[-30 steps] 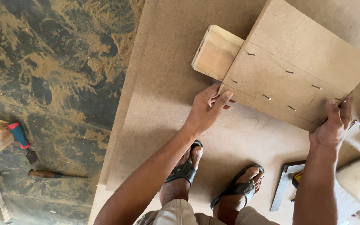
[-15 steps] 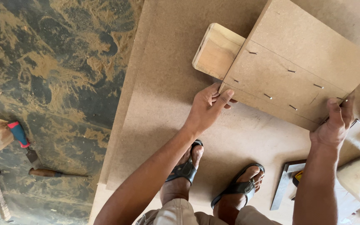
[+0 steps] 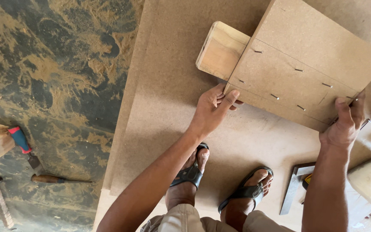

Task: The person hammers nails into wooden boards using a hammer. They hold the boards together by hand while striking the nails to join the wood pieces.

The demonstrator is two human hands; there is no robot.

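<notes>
Fibreboard panel (image 3: 305,68) at 1 o'clock from left hand (image 3: 211,112), fingers gripping corner; right hand (image 3: 344,126) clasps opposite corner; wood block (image 3: 220,49) partly hidden beneath.

Warm, even daylight is filling the scene, bright without glare. Soft shadows are falling beneath the fibreboard panel (image 3: 305,64) and the left hand (image 3: 213,109). Focus is staying sharp throughout, with mild wide-angle stretching at the edges.

A dark, sawdust-strewn floor (image 3: 44,86) lies under large fibreboard sheets (image 3: 168,107), in daylight.
</notes>
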